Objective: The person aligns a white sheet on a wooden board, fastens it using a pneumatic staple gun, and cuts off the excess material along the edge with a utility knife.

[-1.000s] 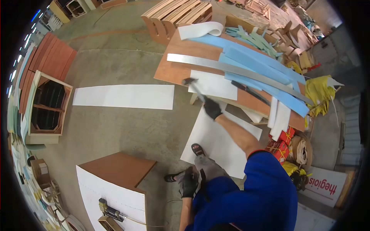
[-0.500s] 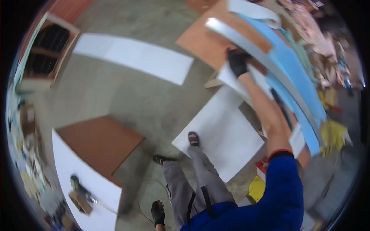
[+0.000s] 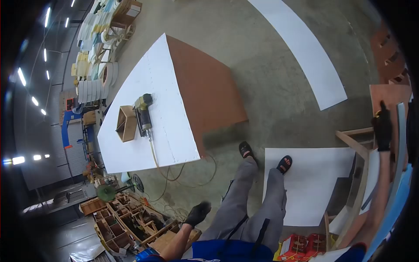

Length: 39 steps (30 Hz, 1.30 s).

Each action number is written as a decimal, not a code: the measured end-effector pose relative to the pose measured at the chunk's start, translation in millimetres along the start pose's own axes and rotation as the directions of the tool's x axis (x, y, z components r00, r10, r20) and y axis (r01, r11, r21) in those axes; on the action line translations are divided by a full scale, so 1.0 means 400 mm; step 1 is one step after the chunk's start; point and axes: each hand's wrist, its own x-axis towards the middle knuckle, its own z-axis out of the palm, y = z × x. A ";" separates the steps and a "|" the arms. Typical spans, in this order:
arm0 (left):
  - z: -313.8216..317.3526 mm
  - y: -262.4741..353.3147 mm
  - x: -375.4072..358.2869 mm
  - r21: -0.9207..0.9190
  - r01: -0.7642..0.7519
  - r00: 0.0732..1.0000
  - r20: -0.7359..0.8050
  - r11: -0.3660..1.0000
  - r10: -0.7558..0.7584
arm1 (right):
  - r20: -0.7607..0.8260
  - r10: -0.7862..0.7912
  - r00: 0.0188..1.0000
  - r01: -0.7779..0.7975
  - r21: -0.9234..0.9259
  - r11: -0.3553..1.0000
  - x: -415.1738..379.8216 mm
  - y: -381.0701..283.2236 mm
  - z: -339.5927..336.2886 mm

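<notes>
My right hand (image 3: 383,131), in a black glove, is at the right edge of the view on a brown board (image 3: 390,94). Its fingers look bent against the board; the grip is partly hidden. A curved grey strip (image 3: 400,131) and a light blue sheet (image 3: 399,192) lie alongside that arm. My left hand (image 3: 198,213), also black-gloved, hangs by my left leg with curled fingers and nothing visible in it. Ahead of it stands a large box-like piece with a white top (image 3: 166,131) and brown side (image 3: 205,83). On its top lie a nail gun (image 3: 143,113) and a small wooden frame (image 3: 126,124).
A white panel (image 3: 301,183) lies under my right foot. Farther off, a long white strip (image 3: 305,52) is on the floor. An air hose (image 3: 163,174) trails from the nail gun. Wooden compartments (image 3: 126,218), a fan (image 3: 137,183) and red packages (image 3: 301,246) are nearby.
My view has swung left, so the white-topped piece is now central and the stacked boards are at the right edge. My right hand stays by the brown board; my left hand remains low.
</notes>
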 end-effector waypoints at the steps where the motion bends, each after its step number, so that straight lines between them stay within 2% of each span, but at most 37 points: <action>1: -0.010 -0.031 0.041 -0.074 -0.080 0.997 -0.020 0.994 0.079 | -0.116 -0.097 0.988 0.098 -0.001 0.995 -0.025 -0.058 0.037; 2: -0.055 0.018 0.067 -0.184 -0.083 0.997 -0.012 0.979 0.083 | -0.104 0.078 0.992 -0.042 0.306 0.951 -0.060 -0.179 0.043; 3: -0.111 0.087 0.109 -0.293 -0.082 0.996 -0.005 0.953 0.084 | -0.101 0.046 0.994 0.011 0.505 0.863 -0.070 -0.289 0.054; 4: -0.155 0.102 0.169 -0.209 -0.275 0.960 -0.108 0.938 0.258 | -0.048 0.087 0.995 -0.025 0.728 0.685 -0.095 -0.347 0.099; 5: -0.232 0.181 0.213 -0.138 -0.279 0.958 -0.102 0.950 0.267 | -0.012 0.097 0.995 -0.044 0.830 0.556 -0.119 -0.440 0.115; 6: -0.315 0.275 0.257 -0.067 -0.282 0.957 -0.097 0.957 0.275 | 0.136 0.258 0.957 -0.207 0.939 0.273 -0.147 -0.534 0.146; 7: -0.374 0.324 0.316 -0.105 -0.371 0.916 -0.203 0.923 0.345 | 0.209 0.282 0.936 -0.239 0.968 0.075 -0.179 -0.581 0.204; 8: -0.437 0.339 0.391 -0.158 -0.377 0.905 -0.272 0.913 0.327 | 0.300 0.289 0.909 -0.324 0.945 0.036 -0.222 -0.588 0.294; 9: -0.502 0.346 0.474 0.001 -0.437 0.836 -0.368 0.900 0.406 | 0.319 0.339 0.885 -0.281 0.947 -0.157 -0.254 -0.640 0.369; 10: -0.575 0.392 0.543 0.207 -0.503 0.716 -0.444 0.839 0.539 | 0.434 0.331 0.838 -0.317 0.881 -0.351 -0.256 -0.707 0.402; 11: -0.645 0.444 0.602 0.190 -0.551 0.668 -0.484 0.812 0.566 | 0.503 0.281 0.817 -0.290 0.781 -0.554 -0.254 -0.791 0.428; 12: -0.712 0.451 0.683 0.257 -0.559 0.611 -0.515 0.788 0.601 | 0.627 0.333 0.704 -0.403 0.739 -0.539 -0.244 -0.870 0.430; 13: -0.775 0.459 0.762 0.326 -0.520 0.575 -0.550 0.789 0.606 | 0.664 0.238 0.709 -0.371 0.638 -0.675 -0.229 -0.924 0.472; 14: -0.838 0.501 0.810 0.409 -0.513 0.519 -0.553 0.755 0.652 | 0.706 0.135 0.695 -0.405 0.540 -0.738 -0.207 -0.970 0.491; 15: -0.896 0.510 0.877 0.523 -0.432 0.466 -0.568 0.735 0.678 | 0.710 0.026 0.703 -0.421 0.447 -0.789 -0.177 -1.009 0.499; 16: -0.962 0.499 0.948 0.683 -0.401 0.367 -0.491 0.610 0.790 | 0.732 -0.020 0.681 -0.486 0.431 -0.760 -0.135 -1.051 0.498; 17: -1.018 0.475 1.028 0.732 -0.300 0.347 -0.514 0.612 0.785 | 0.740 -0.041 0.672 -0.526 0.437 -0.730 -0.089 -1.085 0.506; 18: -1.081 0.445 1.102 0.755 -0.273 0.339 -0.505 0.597 0.794 | 0.747 -0.063 0.661 -0.565 0.441 -0.698 -0.040 -1.110 0.526; 19: -1.117 0.438 1.145 0.753 -0.132 0.380 -0.562 0.644 0.735 | 0.716 -0.083 0.694 -0.591 0.500 -0.633 0.008 -1.129 0.561; 21: -1.168 0.403 1.224 0.675 0.050 0.451 -0.673 0.737 0.586 | 0.701 -0.180 0.690 -0.655 0.499 -0.566 0.117 -1.161 0.600; 23: -1.140 0.371 1.279 0.532 0.009 0.429 -0.767 0.846 0.478 | 0.710 -0.236 0.663 -0.697 0.472 -0.540 0.233 -1.204 0.617; 24: -1.126 0.405 1.258 0.462 0.008 0.475 -0.782 0.887 0.403 | 0.696 -0.310 0.648 -0.736 0.466 -0.491 0.290 -1.222 0.635; 25: -1.129 0.398 1.262 0.503 -0.041 0.460 -0.758 0.863 0.463 | 0.675 -0.389 0.628 -0.770 0.465 -0.437 0.353 -1.239 0.666; 26: -1.131 0.389 1.258 0.544 -0.082 0.450 -0.727 0.835 0.518 | 0.612 -0.467 0.638 -0.765 0.439 -0.471 0.399 -1.260 0.706; 27: -1.147 0.347 1.276 0.557 -0.073 0.463 -0.715 0.827 0.523 | 0.617 -0.482 0.622 -0.777 0.411 -0.477 0.447 -1.285 0.737; 29: -1.154 0.372 1.265 0.526 -0.075 0.505 -0.713 0.847 0.487 | 0.542 -0.539 0.644 -0.718 0.673 -0.181 0.538 -1.330 0.789; 30: -1.159 0.385 1.266 0.476 -0.100 0.522 -0.723 0.874 0.453 | 0.526 -0.629 0.573 -0.752 0.643 -0.148 0.574 -1.349 0.828; 31: -1.190 0.376 1.272 0.547 -0.116 0.541 -0.665 0.829 0.515 | 0.526 -0.640 0.560 -0.764 0.626 -0.155 0.608 -1.369 0.858; 32: -1.239 0.349 1.312 0.380 -0.226 0.560 -0.703 0.897 0.439 | 0.455 -0.682 0.573 -0.754 0.620 -0.219 0.639 -1.389 0.881; 33: -1.277 0.371 1.335 0.241 -0.205 0.615 -0.723 0.949 0.316 | 0.381 -0.711 0.591 -0.738 0.612 -0.285 0.670 -1.406 0.901; 34: -1.315 0.401 1.349 0.583 -0.204 0.580 -0.575 0.787 0.577 | 0.331 -0.727 0.602 -0.677 0.694 -0.244 0.697 -1.418 0.911; 35: -1.326 0.422 1.379 0.420 -0.095 0.602 -0.698 0.903 0.388 | 0.337 -0.730 0.594 -0.695 0.672 -0.255 0.718 -1.441 0.923; 37: -1.379 0.334 1.395 0.714 -0.209 0.549 -0.479 0.668 0.685 | 0.301 -0.783 0.543 -0.719 0.649 -0.249 0.765 -1.492 0.955; 38: -1.389 0.317 1.393 0.424 -0.073 0.641 -0.673 0.903 0.368 | 0.269 -0.796 0.542 -0.724 0.631 -0.279 0.786 -1.520 0.968; 39: -1.394 0.313 1.396 0.420 -0.062 0.653 -0.669 0.905 0.355 | 0.228 -0.793 0.565 -0.702 0.637 -0.317 0.803 -1.554 0.979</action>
